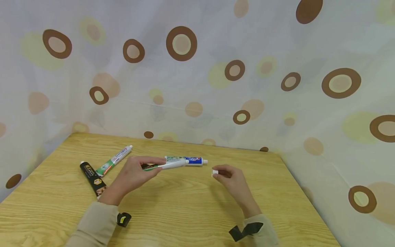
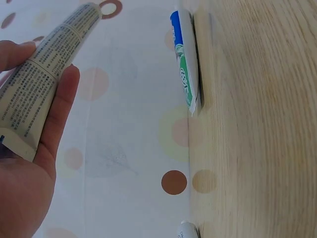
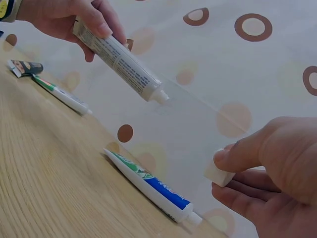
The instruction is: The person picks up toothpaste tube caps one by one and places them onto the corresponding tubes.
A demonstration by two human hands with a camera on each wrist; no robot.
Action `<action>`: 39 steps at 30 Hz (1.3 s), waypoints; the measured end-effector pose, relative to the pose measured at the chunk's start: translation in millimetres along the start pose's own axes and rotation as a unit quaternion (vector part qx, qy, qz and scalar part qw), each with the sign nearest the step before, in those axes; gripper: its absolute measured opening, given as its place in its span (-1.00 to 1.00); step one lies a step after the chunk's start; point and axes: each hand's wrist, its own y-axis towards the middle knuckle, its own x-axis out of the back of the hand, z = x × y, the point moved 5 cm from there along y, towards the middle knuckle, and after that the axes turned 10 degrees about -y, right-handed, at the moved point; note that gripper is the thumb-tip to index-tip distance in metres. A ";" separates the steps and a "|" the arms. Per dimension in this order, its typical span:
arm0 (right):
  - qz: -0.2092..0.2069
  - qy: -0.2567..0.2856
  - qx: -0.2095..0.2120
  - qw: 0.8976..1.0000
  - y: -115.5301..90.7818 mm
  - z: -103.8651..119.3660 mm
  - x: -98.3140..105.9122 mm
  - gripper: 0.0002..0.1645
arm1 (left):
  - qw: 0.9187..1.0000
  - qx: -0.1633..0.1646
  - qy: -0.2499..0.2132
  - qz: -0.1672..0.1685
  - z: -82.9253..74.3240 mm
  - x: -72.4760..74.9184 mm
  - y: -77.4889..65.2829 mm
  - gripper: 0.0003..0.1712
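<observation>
My left hand (image 1: 133,174) grips a white toothpaste tube (image 1: 174,164) above the table, its bare nozzle pointing right toward the other hand. Dense small print covers the side of this tube seen in the left wrist view. A small white cap (image 3: 218,173) is pinched between thumb and fingers of my right hand (image 1: 232,181), apart from the tube. Behind the held tube, a blue and green toothpaste tube (image 1: 195,161) lies on the table, partly hidden in the head view; its nozzle also points right.
On the left of the wooden table (image 1: 172,212) lie a black toothpaste tube (image 1: 92,176) and a white and green toothpaste tube (image 1: 115,159), close together. A white sheet (image 1: 191,82) with brown rings hangs along the table's back and sides.
</observation>
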 end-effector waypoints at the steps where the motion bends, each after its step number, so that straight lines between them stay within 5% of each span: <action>1: 0.003 0.008 0.002 1.000 0.3 0.9 -1.6 -0.69 | 1.000 0.001 -0.004 0.005 0.1 -1.2 0.6 -0.73; 18: 0.058 0.097 0.030 0.993 -1.9 21.6 -15.8 -0.66 | 0.994 0.008 -0.073 0.086 -4.5 -20.9 8.4 -0.81; 39: 0.083 0.146 0.043 0.985 -9.0 28.1 -22.6 -0.62 | 0.987 0.010 -0.121 0.103 3.4 -32.8 6.0 -0.76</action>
